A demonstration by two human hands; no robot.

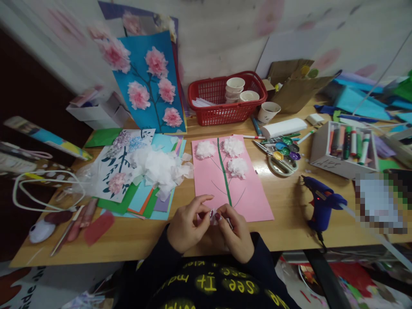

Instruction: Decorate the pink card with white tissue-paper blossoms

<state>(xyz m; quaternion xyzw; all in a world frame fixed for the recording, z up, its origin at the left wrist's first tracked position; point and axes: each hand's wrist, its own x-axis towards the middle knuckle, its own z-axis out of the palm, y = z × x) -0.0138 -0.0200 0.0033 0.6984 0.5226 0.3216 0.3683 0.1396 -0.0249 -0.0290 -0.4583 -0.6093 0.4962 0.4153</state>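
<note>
I find my left hand (pixel 188 225) and right hand (pixel 237 234) pinching 1 small white tissue-paper piece (pixel 213 220) at the near edge of the pink rectangular paper sheet (pixel 254 199), presumably to steady it. A loose white tissue-paper heap (pixel 161 167) lies left, apparently for easy reach. My dark sweater's yellow lettering (pixel 210 283) reads "See. It".

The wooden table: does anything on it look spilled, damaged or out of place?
I see nothing clearly spilled or damaged. The loose heap of crumpled white tissue paper looks untidy, because it partly covers the white flower picture and the stacked coloured paper sheets.
</note>
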